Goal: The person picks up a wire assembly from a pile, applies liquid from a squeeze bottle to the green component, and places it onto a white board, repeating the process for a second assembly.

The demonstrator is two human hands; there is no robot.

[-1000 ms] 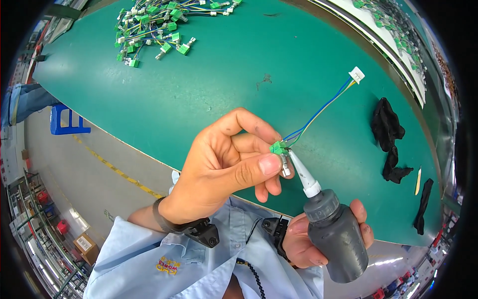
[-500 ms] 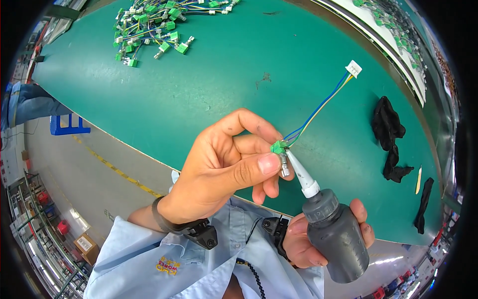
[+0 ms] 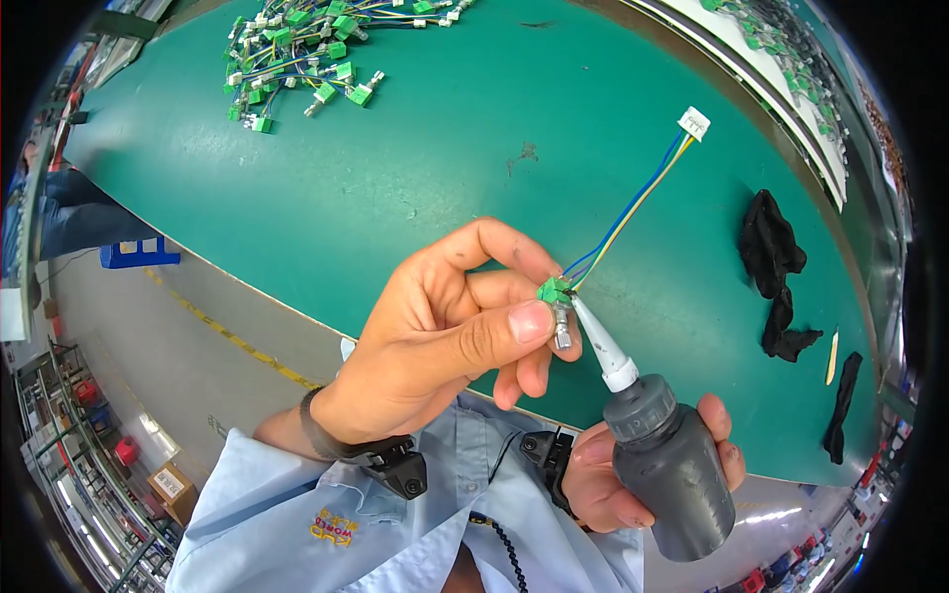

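Between thumb and fingers, my left hand [image 3: 445, 331] pinches a green potentiometer [image 3: 556, 290] with a ribbed metal shaft pointing toward me. Blue, yellow and other thin wires run from it up and right to a white plug connector [image 3: 695, 124]. My right hand [image 3: 605, 484] is wrapped round a dark grey squeeze bottle [image 3: 677, 469], held tilted. The bottle's white cone nozzle [image 3: 601, 341] reaches up and left, its tip at the right side of the green body. Whether the tip touches it or any liquid comes out, I cannot tell.
A heap of similar green wired parts [image 3: 297, 59] lies at the far left of the green table [image 3: 415, 188]. At the right are black cloth pieces [image 3: 769, 247] and a small wooden stick [image 3: 831, 358]. More green parts [image 3: 781, 59] lie on a white surface beyond. A blue stool [image 3: 138, 253] stands on the floor.
The white plug and its wires have swung slightly left and up. The bottle has shifted a little to the right and down. Both grips stay the same. A person's leg at the left has moved.
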